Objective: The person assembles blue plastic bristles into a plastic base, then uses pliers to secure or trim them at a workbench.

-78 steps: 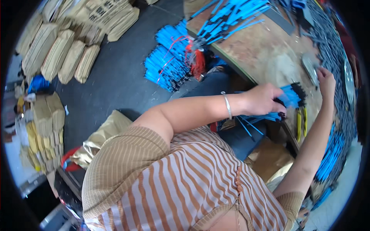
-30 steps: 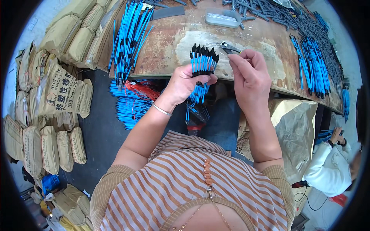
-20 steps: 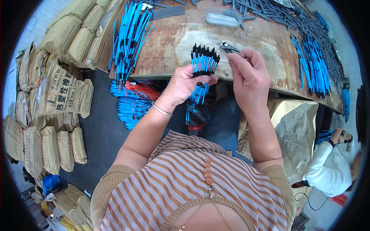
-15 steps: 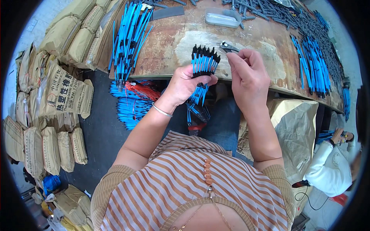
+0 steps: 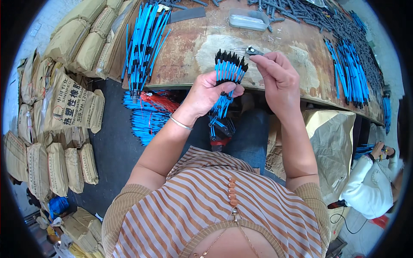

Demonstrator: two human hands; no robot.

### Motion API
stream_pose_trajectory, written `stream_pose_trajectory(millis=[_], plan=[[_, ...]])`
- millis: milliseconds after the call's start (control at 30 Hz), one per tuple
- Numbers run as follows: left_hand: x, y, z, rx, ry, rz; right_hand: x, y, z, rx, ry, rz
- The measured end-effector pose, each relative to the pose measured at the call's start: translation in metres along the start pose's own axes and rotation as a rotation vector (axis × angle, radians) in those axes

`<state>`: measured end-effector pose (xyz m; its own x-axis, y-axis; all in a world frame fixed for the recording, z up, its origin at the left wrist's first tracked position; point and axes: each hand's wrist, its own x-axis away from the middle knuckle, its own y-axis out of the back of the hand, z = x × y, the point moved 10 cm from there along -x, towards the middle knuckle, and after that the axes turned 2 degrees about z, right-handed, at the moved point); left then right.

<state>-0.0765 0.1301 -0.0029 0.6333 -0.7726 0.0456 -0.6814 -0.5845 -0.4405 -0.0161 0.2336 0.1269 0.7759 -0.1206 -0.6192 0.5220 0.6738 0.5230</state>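
Note:
In my left hand (image 5: 211, 94), closed near the table's front edge, is a bundle of thin blue sticks (image 5: 229, 71) with black tips and black bands. The tips point up and away from me, and the lower ends show below my fingers. My right hand (image 5: 280, 79) is raised just to the right of the bundle, apart from it. Its thumb and forefinger are pinched together; anything between them is too small to make out. Beyond those fingertips, a small pair of pliers (image 5: 253, 50) lies on the wooden table (image 5: 185, 60), partly hidden by the hand.
More blue sticks lie in piles at the table's left (image 5: 146, 43) and right (image 5: 350, 73). Dark grey plastic pieces (image 5: 301, 15) cover the far right, near a clear tray (image 5: 248, 20). Paper sacks (image 5: 71, 101) stack at the left. A person in white (image 5: 370, 189) works at the right.
My right hand has shifted slightly and turned, covering more of the pliers. The bundle in my left hand has moved a little to the right.

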Motion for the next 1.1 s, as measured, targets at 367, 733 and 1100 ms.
stream_pose_trajectory(millis=[367, 733, 1100], plan=[[-0.002, -0.001, -0.001, 0.019, 0.003, -0.030, -0.007, 0.001, 0.025, 0.356, 0.128, 0.029], [-0.001, 0.000, -0.001, -0.008, 0.003, -0.042, -0.007, -0.001, 0.028, 0.427, 0.127, 0.022], [-0.001, -0.003, -0.004, -0.025, 0.001, -0.011, -0.009, -0.003, 0.013, 0.229, 0.071, 0.024]])
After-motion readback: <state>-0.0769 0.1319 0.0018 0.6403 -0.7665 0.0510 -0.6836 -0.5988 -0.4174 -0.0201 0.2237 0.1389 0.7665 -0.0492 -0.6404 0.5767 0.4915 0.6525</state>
